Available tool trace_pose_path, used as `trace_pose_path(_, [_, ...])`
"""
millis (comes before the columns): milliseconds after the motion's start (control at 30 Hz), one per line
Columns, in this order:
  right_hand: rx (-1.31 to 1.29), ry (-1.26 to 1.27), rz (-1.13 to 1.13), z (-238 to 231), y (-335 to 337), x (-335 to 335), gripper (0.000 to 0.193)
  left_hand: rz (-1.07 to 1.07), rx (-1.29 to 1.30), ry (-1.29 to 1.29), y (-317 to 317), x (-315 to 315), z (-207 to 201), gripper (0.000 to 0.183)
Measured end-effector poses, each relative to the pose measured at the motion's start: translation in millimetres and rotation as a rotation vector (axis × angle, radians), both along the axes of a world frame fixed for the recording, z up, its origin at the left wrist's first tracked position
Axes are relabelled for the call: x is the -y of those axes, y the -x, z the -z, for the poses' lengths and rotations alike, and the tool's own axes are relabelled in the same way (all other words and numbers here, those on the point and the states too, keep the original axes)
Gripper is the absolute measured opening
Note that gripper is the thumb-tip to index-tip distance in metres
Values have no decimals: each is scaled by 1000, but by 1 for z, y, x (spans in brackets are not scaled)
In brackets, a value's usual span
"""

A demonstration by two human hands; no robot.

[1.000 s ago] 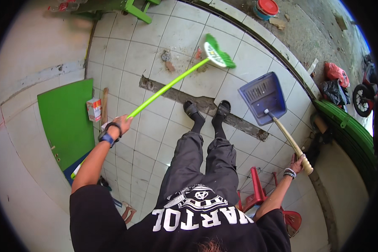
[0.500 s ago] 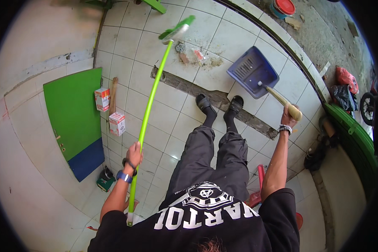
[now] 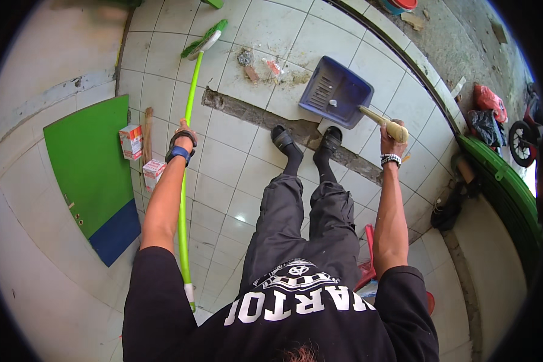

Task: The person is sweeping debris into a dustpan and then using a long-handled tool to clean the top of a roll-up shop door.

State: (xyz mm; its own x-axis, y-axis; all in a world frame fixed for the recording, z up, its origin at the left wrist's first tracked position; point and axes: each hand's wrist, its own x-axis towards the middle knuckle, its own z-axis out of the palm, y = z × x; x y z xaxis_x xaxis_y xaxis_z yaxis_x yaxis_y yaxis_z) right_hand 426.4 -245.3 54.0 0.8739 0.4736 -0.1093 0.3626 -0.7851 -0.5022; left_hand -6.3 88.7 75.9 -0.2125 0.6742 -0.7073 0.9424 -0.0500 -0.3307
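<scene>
One blue dustpan (image 3: 347, 92) in right grip (image 3: 394, 141)

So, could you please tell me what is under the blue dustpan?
White floor tiles show around the blue dustpan, but whatever lies directly beneath it is covered and cannot be seen.

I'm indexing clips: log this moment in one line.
left hand: holds green broom | right hand: holds blue dustpan by handle | debris: on tiles
</scene>
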Motion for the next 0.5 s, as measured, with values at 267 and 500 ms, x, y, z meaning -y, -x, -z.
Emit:
trace_pose_path(267, [-105,-119,60,-5,29,-17,21,42,128,284,-46,59,-51,55])
trace_pose_path(500, [-102,-218,92,5,41,-27,23,-36,323,483,-119,132,-101,62])
